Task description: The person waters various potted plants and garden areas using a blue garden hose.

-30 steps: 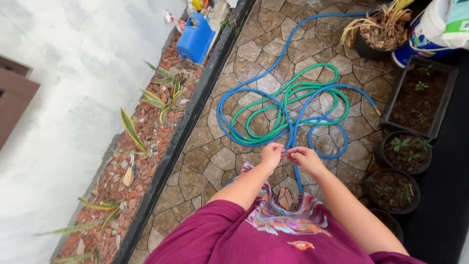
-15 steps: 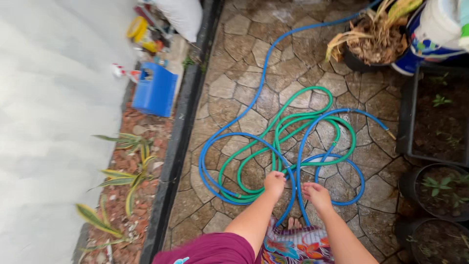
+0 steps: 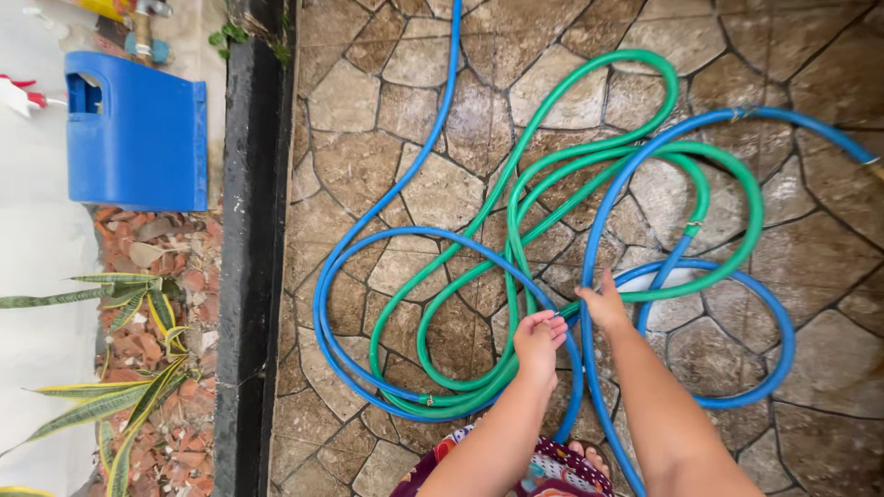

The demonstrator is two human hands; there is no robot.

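Bent lower than a second ago, a person now has both hands down in the tangled coils on the stone paving: the left hand (image 3: 539, 339) curls shut on the green hose (image 3: 589, 161), the right hand (image 3: 605, 306) grips the blue hose (image 3: 368, 241).

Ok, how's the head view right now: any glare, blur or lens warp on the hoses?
Head view: sharp, even daylight, no hard shadows; the left hand and right hand on the green hose are crisp; the pale wall at left is washed out; mild wide-angle bending at edges.
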